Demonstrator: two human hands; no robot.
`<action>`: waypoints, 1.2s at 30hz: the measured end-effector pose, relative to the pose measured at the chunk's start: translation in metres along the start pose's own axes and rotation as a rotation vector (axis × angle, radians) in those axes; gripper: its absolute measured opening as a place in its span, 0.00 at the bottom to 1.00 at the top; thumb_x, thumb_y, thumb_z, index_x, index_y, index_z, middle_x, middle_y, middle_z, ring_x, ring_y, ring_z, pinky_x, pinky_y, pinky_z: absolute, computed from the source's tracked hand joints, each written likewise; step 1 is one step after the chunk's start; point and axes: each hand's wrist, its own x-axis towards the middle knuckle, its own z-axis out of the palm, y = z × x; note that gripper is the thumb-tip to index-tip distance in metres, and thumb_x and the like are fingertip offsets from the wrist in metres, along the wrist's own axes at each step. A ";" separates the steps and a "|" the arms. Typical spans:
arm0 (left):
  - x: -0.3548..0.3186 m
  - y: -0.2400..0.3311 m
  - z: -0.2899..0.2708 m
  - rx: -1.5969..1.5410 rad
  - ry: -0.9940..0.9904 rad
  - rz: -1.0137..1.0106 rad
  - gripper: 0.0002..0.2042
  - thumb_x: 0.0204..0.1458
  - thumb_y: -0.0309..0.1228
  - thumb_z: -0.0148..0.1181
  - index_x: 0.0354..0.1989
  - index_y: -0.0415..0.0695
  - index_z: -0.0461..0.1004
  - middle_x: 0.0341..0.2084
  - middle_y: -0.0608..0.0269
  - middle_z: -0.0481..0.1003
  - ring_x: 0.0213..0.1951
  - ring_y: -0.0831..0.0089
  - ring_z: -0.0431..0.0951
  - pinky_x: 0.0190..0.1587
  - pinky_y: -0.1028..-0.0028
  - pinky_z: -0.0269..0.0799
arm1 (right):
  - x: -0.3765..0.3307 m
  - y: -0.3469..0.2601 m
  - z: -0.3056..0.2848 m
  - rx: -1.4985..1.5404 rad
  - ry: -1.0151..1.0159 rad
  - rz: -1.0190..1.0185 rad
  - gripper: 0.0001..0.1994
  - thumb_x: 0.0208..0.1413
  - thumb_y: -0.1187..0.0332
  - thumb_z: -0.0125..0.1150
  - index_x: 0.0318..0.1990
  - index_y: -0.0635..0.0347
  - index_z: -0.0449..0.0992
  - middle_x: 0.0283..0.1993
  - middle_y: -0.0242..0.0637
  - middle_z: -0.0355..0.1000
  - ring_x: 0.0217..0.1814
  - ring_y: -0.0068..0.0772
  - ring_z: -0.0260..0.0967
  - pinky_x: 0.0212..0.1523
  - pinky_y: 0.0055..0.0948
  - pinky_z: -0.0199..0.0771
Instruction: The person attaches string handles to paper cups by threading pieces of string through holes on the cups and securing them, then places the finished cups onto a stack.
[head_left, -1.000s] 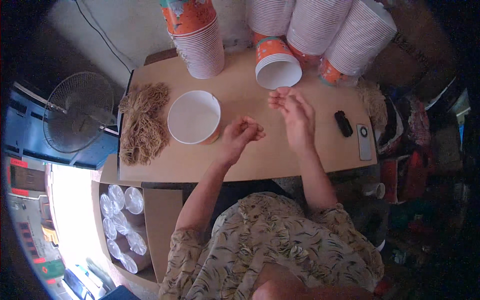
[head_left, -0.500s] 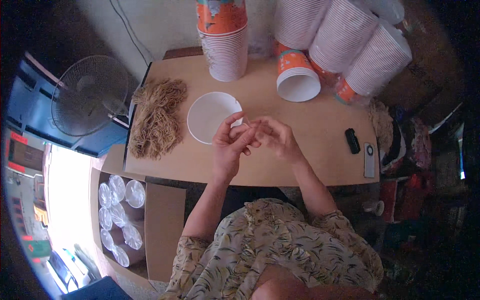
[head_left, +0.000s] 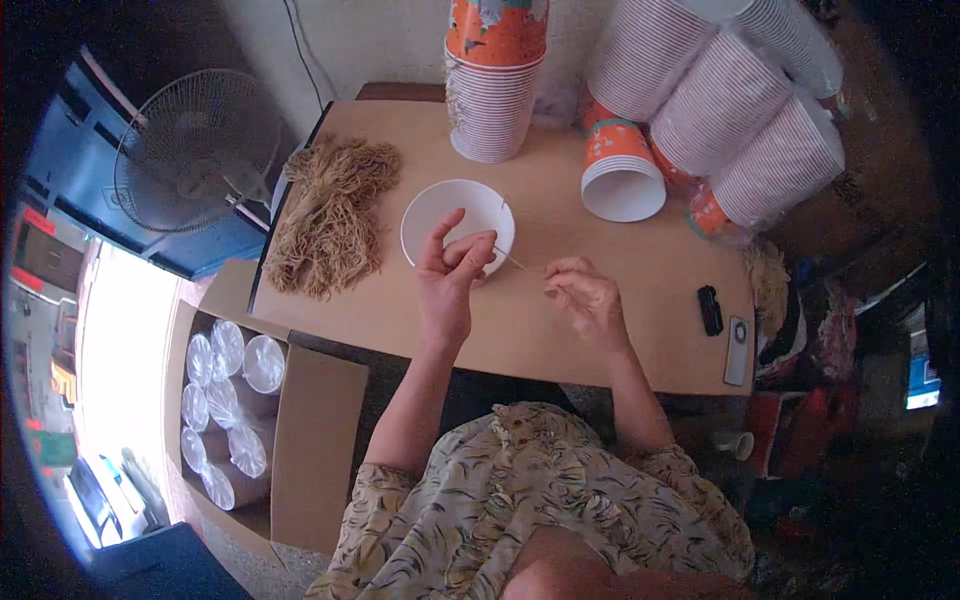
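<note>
Over the near part of a white paper tub, my left hand pinches a thin tan strand of twine between thumb and finger. My right hand, held just right of the tub, is closed with its fingertips together at the strand's other end. The strand runs short and slanting between the two hands. A small piece of similar thread shows at the tub's right rim. Left of the tub lies a tangled heap of tan twine.
Behind the tub rises a stack of tubs. More wrapped stacks and a few tubs on their side fill the back right. A black object lies near the right edge. A carton with plastic-wrapped items stands below left, near a fan.
My hands have drawn apart, the right one moving right and down, and the strand now stretches between them. The whole view has shifted slightly.
</note>
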 end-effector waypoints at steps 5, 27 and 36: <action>0.001 -0.008 -0.006 -0.060 -0.001 -0.006 0.26 0.57 0.27 0.64 0.64 0.42 0.64 0.41 0.64 0.82 0.40 0.81 0.78 0.39 0.82 0.67 | -0.003 0.004 -0.004 -0.061 -0.034 0.006 0.03 0.56 0.76 0.62 0.37 0.65 0.79 0.44 0.38 0.74 0.51 0.34 0.72 0.51 0.32 0.73; -0.044 -0.015 -0.023 0.084 -0.065 -0.087 0.16 0.57 0.20 0.63 0.54 0.37 0.75 0.39 0.62 0.82 0.41 0.79 0.80 0.44 0.80 0.76 | -0.015 -0.012 0.040 0.149 -0.044 0.428 0.11 0.60 0.66 0.61 0.43 0.65 0.78 0.36 0.29 0.76 0.35 0.17 0.69 0.38 0.20 0.70; 0.026 0.033 -0.094 1.111 -0.207 0.710 0.13 0.52 0.20 0.63 0.46 0.45 0.80 0.43 0.62 0.81 0.39 0.67 0.81 0.42 0.71 0.79 | 0.071 -0.056 0.012 -0.205 0.247 0.133 0.09 0.58 0.69 0.63 0.41 0.66 0.81 0.31 0.28 0.77 0.33 0.18 0.71 0.34 0.23 0.72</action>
